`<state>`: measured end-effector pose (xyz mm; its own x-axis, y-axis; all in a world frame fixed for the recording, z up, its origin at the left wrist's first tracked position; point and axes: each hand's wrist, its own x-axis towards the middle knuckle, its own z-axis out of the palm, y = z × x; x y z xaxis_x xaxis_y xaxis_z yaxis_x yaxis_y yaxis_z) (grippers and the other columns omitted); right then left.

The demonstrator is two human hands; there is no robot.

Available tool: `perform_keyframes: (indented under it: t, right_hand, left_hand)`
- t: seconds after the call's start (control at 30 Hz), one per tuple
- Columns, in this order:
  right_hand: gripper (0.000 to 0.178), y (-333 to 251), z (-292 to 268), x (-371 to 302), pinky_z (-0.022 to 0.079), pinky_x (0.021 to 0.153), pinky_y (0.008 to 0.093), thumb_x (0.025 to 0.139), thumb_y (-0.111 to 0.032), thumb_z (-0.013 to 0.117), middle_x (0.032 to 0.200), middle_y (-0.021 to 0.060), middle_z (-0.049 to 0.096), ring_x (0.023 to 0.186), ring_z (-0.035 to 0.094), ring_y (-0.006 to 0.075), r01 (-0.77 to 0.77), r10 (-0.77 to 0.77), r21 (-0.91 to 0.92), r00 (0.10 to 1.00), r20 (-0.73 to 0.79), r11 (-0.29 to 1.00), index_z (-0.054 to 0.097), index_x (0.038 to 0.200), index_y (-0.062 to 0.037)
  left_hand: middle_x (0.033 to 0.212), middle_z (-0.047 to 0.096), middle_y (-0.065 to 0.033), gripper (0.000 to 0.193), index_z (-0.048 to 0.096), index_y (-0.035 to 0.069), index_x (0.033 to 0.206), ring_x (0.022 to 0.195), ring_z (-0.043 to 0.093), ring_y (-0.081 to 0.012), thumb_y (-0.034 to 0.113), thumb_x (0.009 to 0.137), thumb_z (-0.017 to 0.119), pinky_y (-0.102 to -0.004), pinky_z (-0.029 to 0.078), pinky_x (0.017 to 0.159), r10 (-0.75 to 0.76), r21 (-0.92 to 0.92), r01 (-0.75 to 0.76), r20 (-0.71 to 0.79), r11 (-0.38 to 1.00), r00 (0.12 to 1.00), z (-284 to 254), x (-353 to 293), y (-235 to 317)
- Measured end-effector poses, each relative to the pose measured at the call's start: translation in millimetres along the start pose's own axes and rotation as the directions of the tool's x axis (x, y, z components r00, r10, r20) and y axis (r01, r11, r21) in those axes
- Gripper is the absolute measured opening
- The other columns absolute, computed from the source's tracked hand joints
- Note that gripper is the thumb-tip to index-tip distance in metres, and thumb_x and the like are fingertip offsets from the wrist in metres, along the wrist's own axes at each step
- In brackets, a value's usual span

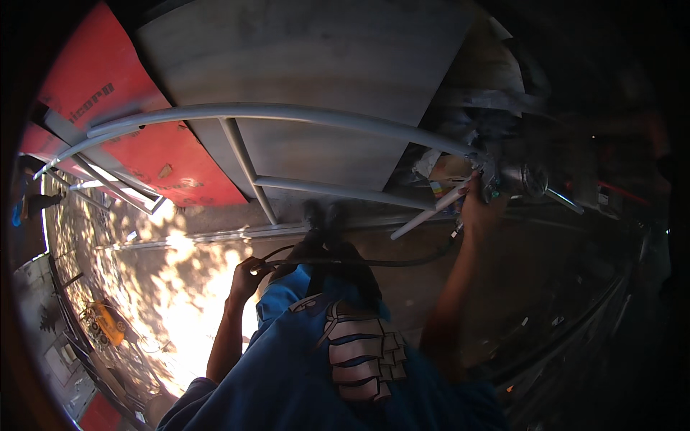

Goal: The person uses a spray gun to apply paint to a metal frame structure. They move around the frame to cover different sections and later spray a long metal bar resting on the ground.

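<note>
Far left, low: yellow machine on sun-dappled ground, well away from you. Above it, a red sheet with dark printing slants down to the floor, partly behind the left part of a grey metal tube frame. That frame spans most of the view in front of you: long curved top rail, 1 upright tube dropping from it, and a lower rail running off rightward from the upright. A large grey panel stands behind. Your left hand is at lower left of centre, fingers curled closed on a black cable. The cable crosses in front of your legs, sags slightly, then bends up toward your right side. Centre, below: your blue shirt with its pale block print. Your right hand is up at the right end of the frame, fingers bent, just beside a short angled tube. Shadow and blur there; cannot tell how far the fingers are closed or just what they hold. Right of it, a dim clutter with shiny bits, hard to make out.
</note>
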<state>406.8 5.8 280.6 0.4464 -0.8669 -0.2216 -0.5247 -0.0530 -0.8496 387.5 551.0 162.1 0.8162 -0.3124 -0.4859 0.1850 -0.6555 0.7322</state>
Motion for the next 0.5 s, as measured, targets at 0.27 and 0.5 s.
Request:
perform_keyframes:
  t: [0.27, 0.5]
  right_hand:
    - [0.032, -32, 104, -41, 0.046, 0.045, 0.0289, 0.101, -0.034, 0.071, 0.065, 0.0013, 0.062, 0.054, 0.062, 0.0117, 0.182, -0.173, 0.007, 0.919, 0.355, 0.983, 0.068, 0.095, -0.0030]
    - [0.031, -74, 164, -89, 0.046, 0.041, 0.0233, 0.102, -0.036, 0.069, 0.071, -0.0010, 0.064, 0.057, 0.062, 0.0072, 0.173, -0.307, 0.275, 0.756, 0.579, 0.946, 0.069, 0.096, -0.0057]
  left_hand:
    - [0.084, 0.072, -0.0082, 0.018, 0.075, 0.000, 0.090, 0.080, 0.066, -0.0172, 0.012, 0.085, 0.087, -0.0342, 0.052, 0.075, -0.168, 0.054, 0.186, -0.245, 0.981, 0.955, -27, -68, -14]
    - [0.087, 0.075, -0.0094, 0.011, 0.079, 0.002, 0.093, 0.078, 0.068, -0.0178, 0.008, 0.084, 0.085, -0.0342, 0.053, 0.071, -0.252, 0.026, 0.281, -0.368, 0.959, 0.895, -45, -114, -35]
